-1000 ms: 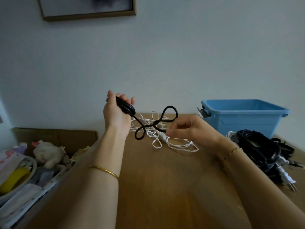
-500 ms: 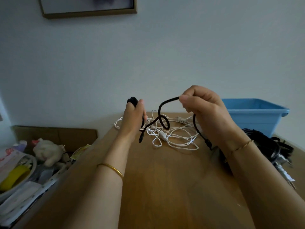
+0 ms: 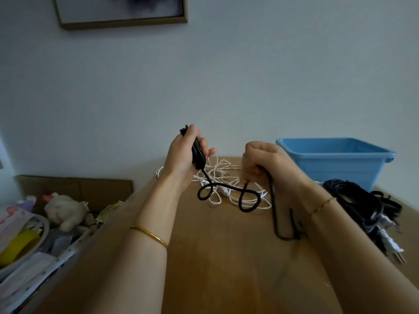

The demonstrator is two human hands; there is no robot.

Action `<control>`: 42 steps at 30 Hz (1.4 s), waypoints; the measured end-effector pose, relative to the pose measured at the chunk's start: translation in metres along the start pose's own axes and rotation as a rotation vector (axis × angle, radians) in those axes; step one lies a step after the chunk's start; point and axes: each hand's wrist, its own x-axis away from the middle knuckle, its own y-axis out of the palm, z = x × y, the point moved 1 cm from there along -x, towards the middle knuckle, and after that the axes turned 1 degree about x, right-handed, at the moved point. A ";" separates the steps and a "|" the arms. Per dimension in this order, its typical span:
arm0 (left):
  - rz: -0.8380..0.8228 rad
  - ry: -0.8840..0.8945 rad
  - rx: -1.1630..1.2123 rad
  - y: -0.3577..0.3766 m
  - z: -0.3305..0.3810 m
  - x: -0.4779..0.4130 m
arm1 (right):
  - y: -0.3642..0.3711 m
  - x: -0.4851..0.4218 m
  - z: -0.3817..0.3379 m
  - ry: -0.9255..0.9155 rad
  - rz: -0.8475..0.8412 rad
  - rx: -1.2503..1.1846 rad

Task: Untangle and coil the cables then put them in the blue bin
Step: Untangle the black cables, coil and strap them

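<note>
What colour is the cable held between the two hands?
The cable is black, seen best in the head view.

I can read no words, numbers or brands here. The paper packets (image 3: 15, 219) heaped down to the left of my left hand (image 3: 183, 155) carry pink and dark print, but it is too blurred to make out. The yellow wrapper (image 3: 111, 208) lying nearer my fingers shows coloured marks, too small to tell.

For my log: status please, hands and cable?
Left hand grips coiled part of black cable. Right hand grips its slack. White cable tangle lies just behind.
</note>
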 end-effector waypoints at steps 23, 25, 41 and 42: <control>-0.085 -0.135 0.730 0.001 0.013 0.000 | 0.005 -0.003 0.022 0.182 -0.217 0.570; -0.034 -0.095 0.689 0.002 0.011 -0.001 | 0.007 -0.003 0.020 0.167 -0.262 0.665; 0.045 0.191 -0.746 -0.003 -0.002 0.008 | 0.017 0.002 -0.010 -0.183 0.003 0.830; 0.018 0.170 -0.748 -0.003 -0.003 0.008 | 0.018 0.003 -0.010 -0.196 -0.011 0.810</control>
